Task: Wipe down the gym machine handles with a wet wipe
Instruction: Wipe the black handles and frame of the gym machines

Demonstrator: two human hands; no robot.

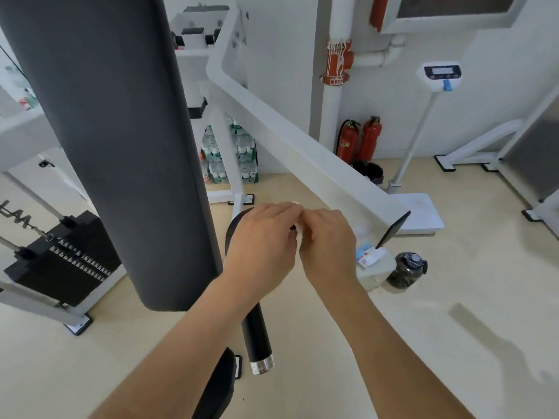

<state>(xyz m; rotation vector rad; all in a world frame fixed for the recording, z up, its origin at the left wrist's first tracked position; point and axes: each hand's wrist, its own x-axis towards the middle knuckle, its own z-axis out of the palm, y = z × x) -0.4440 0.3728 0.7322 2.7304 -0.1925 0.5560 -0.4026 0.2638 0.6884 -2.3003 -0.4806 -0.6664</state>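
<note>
Both hands' fingers [298,214] pinch a white wipe [299,229] above beige floor [423,328].

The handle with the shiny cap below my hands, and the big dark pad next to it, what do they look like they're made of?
Handle: seemingly black rubber or foam grip, matte, ending in a bright metal cap that glints. Dark pad: probably vinyl-covered upholstery, smooth with a dull sheen, no seams visible.
</note>
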